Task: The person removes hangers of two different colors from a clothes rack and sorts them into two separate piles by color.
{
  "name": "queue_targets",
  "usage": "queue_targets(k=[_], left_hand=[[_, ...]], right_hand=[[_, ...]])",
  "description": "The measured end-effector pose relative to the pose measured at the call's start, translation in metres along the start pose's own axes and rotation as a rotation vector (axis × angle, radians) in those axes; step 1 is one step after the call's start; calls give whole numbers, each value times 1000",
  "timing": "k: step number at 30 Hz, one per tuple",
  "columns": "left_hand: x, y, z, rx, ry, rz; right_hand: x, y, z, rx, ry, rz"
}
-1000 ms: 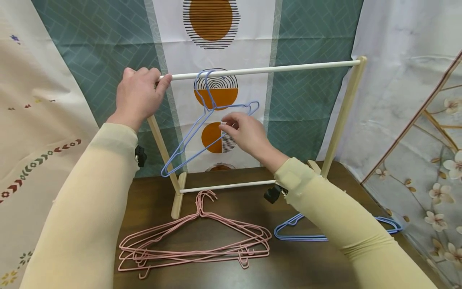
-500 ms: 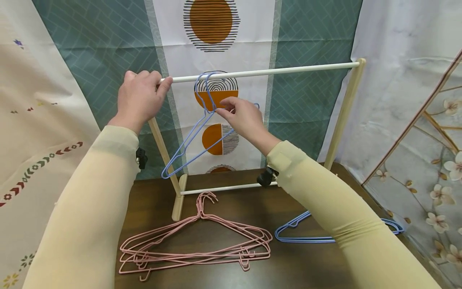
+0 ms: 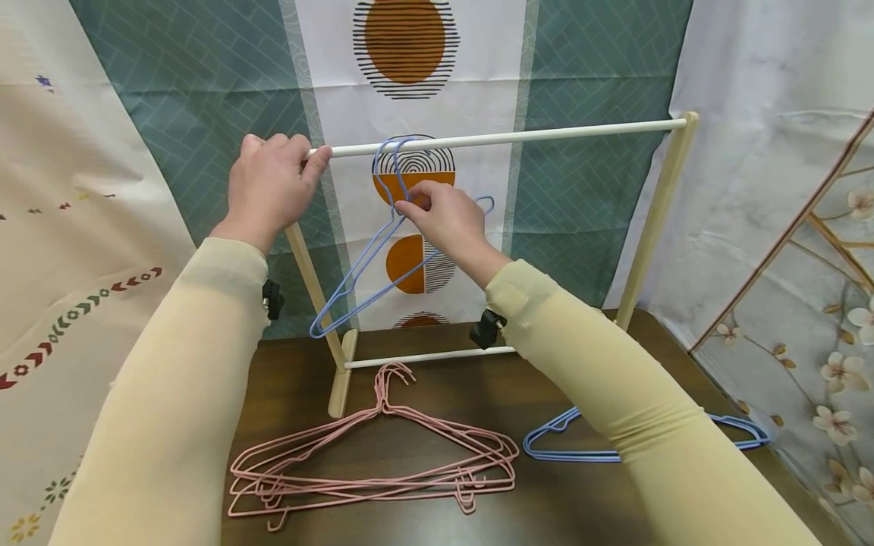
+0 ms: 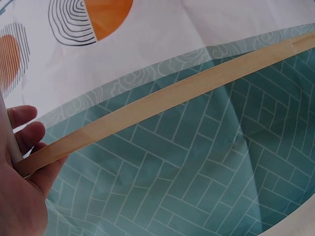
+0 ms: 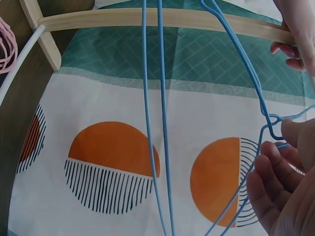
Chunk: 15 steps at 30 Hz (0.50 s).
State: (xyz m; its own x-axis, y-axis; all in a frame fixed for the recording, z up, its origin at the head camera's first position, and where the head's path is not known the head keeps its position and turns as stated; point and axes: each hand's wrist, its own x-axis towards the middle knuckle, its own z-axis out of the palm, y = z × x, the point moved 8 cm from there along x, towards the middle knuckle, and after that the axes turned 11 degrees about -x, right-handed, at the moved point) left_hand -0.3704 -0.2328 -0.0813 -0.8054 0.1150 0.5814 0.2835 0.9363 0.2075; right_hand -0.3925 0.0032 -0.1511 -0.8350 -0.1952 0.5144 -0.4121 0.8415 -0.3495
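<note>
Two blue wire hangers [image 5: 164,98] hang side by side from the white top rod [image 3: 532,136] of a wooden clothes rack, toward its left end. My right hand [image 3: 447,216] pinches the neck of the hangers between thumb and fingers, just under the hooks; the fingertips partly cover the wire there. At the rack's upper left corner, my left hand [image 3: 269,182] grips the rod end where it meets the pale wooden post [image 4: 162,105], with the thumb along the rod.
Several pink hangers [image 3: 382,398] lie overlapped on the dark table in front of the rack. To their right lies a pile of blue hangers [image 3: 573,456], partly hidden by my right sleeve. A patterned cloth [image 3: 587,197] hangs behind the rack.
My right hand has moved up and left from beside the hangers' lower part to their neck and now pinches it. My left hand keeps its grip on the rack corner.
</note>
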Motion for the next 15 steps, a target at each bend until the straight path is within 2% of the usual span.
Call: queue_targets(k=[8,15], left_hand=[[-1,1,0,0,7,8],[0,0,0,6,2,1]], right_hand=[[3,2,0,-40,6,22],[1,5,-14,-49,39,13]])
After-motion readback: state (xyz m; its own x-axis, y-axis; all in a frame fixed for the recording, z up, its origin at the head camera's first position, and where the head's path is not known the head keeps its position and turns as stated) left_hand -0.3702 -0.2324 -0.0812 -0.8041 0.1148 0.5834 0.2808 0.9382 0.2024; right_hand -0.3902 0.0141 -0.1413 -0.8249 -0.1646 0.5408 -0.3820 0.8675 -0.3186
